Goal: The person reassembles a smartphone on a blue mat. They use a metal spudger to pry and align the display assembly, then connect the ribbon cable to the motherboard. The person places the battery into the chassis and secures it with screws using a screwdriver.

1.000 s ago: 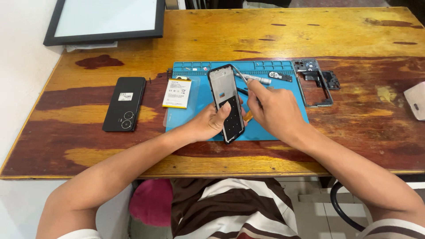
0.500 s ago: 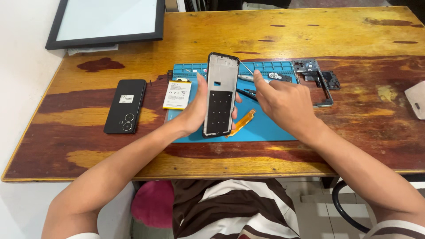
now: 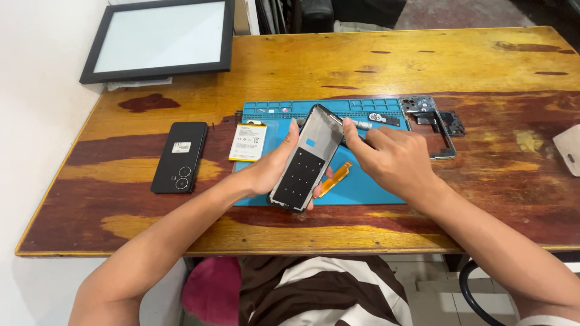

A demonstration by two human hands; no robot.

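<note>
My left hand (image 3: 273,169) holds a phone display panel (image 3: 307,158), inner side up, tilted above a blue repair mat (image 3: 362,184). My right hand (image 3: 393,158) touches the panel's upper right edge with the index finger and thumb; it grips nothing that I can see. An orange flex cable (image 3: 334,178) lies on the mat just under the panel. A white-labelled phone battery (image 3: 248,141) lies at the mat's left end.
A black phone back cover (image 3: 179,156) lies left of the mat. A phone middle frame (image 3: 436,124) and small parts lie at the mat's right end. A black-framed panel (image 3: 160,38) sits at the back left. A pale object (image 3: 569,149) lies at the table's right edge.
The display panel has been turned from dark-glass-side up to inner-side up and now leans to the right. My right hand has moved to its upper right edge.
</note>
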